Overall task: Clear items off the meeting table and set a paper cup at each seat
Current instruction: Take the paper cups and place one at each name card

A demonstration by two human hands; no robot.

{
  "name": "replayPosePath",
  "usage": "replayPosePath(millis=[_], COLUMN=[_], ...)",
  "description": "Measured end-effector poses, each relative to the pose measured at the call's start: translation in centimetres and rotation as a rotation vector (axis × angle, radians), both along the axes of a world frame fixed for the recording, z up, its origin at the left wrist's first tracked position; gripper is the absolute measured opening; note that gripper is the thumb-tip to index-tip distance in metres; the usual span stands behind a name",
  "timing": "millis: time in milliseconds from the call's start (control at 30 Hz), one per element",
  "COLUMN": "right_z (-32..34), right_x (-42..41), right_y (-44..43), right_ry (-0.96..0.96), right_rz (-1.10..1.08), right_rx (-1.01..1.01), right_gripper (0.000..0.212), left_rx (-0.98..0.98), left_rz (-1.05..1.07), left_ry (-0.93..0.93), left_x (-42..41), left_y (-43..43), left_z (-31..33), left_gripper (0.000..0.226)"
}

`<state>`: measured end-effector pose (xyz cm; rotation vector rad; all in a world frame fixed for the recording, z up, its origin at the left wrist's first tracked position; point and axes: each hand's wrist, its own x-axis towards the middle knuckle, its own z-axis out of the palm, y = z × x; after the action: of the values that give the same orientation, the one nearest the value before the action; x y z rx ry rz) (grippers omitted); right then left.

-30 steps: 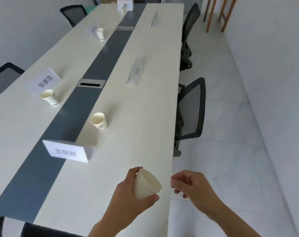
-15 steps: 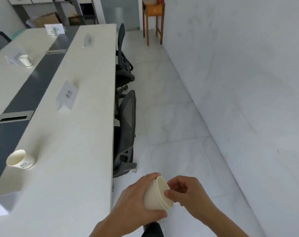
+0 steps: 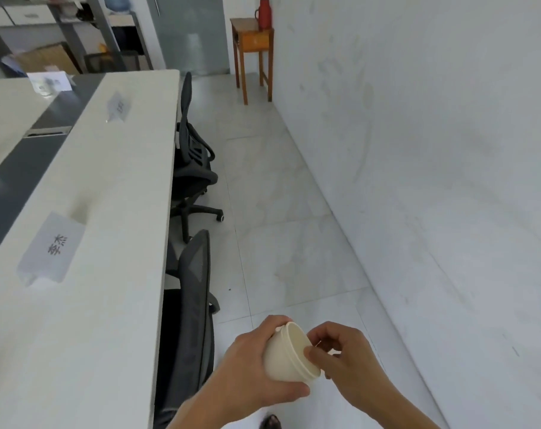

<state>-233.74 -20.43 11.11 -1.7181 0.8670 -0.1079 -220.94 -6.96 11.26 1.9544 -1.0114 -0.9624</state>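
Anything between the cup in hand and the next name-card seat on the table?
Nothing on the tabletop blocks it. The left hand holds the cup over the floor, beside the table edge. The nearest chair stands between person and table; the spot by the name card is bare.

The paper cup (image 3: 289, 354) is a plain cream, inside and out. The tabletop (image 3: 102, 305) is off-white with a dark grey strip (image 3: 18, 174) down its middle. White name cards (image 3: 51, 247) carry black characters. The chairs (image 3: 195, 305) are black mesh. Pale grey marbled tiles cover the floor (image 3: 281, 212), beside a white wall (image 3: 433, 150). A red flask (image 3: 264, 13) stands on an orange-brown wooden side table (image 3: 253, 41).
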Motion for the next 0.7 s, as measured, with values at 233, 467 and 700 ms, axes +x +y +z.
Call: replayPosePath(millis=[233, 467, 700], right_z=[0.2, -1.8, -1.4], right_x=[6.8, 15.6, 26.7], right_y=[-7.4, -17.1, -26.4], right_ry=[-0.008, 0.012, 0.023], right_rz=[-0.013, 0.096, 0.321], right_rx=[0.103, 0.130, 0.098], right_gripper=[0.013, 0.014, 0.016], left_rx=[0.005, 0.019, 0.083], left_rz=[0.034, 0.150, 0.340], left_ry=[0.076, 0.055, -0.036], left_x=[6.8, 13.9, 21.6], left_y=[-7.4, -15.9, -23.3], left_z=[0.3, -0.9, 0.1], left_gripper=[0.072, 0.067, 0.070])
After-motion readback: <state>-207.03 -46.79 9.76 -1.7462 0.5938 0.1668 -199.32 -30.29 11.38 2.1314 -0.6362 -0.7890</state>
